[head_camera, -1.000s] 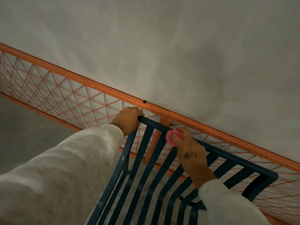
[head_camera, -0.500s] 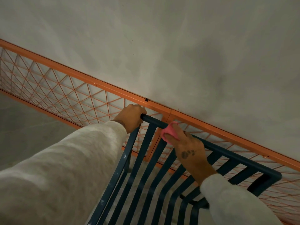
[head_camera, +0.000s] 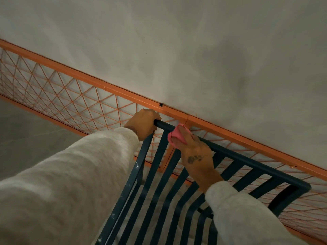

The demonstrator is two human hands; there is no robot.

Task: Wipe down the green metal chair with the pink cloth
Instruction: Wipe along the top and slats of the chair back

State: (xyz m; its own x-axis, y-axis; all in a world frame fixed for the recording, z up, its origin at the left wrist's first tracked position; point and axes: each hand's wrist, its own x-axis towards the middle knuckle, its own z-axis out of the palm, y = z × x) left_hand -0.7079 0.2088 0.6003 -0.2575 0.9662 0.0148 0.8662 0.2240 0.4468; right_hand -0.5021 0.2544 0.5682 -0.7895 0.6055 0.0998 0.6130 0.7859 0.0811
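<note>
Floor [head_camera: 26, 138]: I see grey, smooth ground, in plain view at the left and again as pale strips between the chair slats lower down.
Orange lattice fence [head_camera: 62, 96]: stands on the floor along the foot of the wall [head_camera: 194, 50]; its bottom rail meets the ground at the left edge of my view.
Green metal chair [head_camera: 256, 164]: over the floor, just in front of the fence; I cannot see where its legs meet the ground.

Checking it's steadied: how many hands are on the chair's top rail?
2: the left hand grips the top rail at its corner; the right hand holds the pink cloth on it.
</note>
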